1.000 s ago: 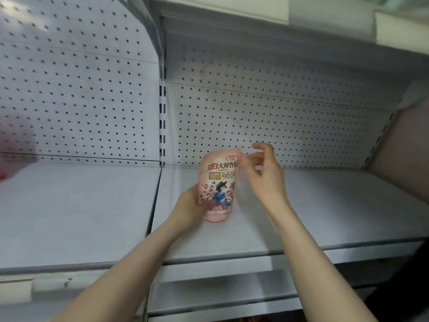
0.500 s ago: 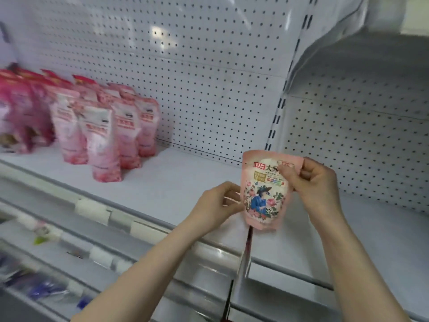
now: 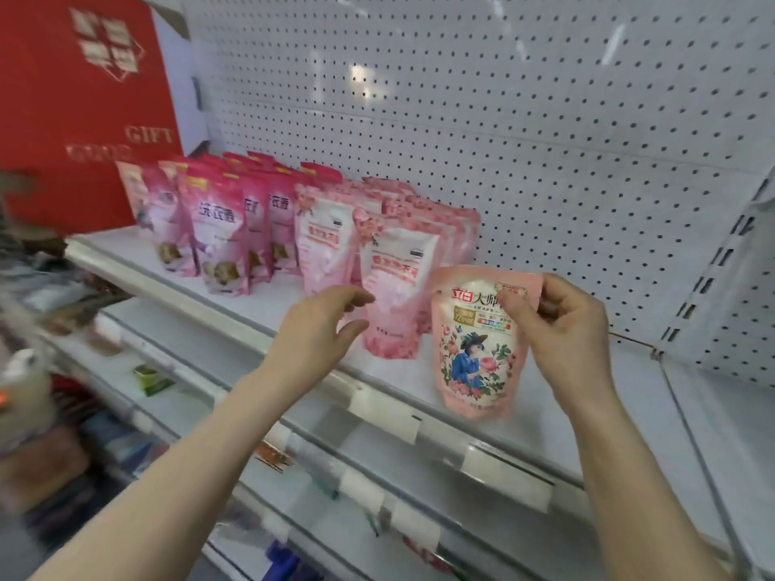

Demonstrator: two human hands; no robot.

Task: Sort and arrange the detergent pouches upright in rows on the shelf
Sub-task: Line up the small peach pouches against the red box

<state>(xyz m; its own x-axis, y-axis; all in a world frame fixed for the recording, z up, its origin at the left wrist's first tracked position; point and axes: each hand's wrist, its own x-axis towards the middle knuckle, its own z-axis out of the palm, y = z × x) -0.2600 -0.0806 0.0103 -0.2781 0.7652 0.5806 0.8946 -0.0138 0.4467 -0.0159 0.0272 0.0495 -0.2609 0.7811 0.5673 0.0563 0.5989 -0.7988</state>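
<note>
- Head view: pink pouch rows (image 3: 318, 241) upright on shelf (image 3: 251, 299), done.
- Right hand (image 3: 566, 325) fingers (image 3: 520, 310) pinching floral pouch (image 3: 478, 350) top, not yet placed.
- Left hand (image 3: 323, 329) released, empty.

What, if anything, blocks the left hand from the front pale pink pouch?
Likely nothing, so yes. The left hand hangs open beside the front pale pink pouch, nothing between them; the right hand holds the flowered pouch clear of it.
</note>
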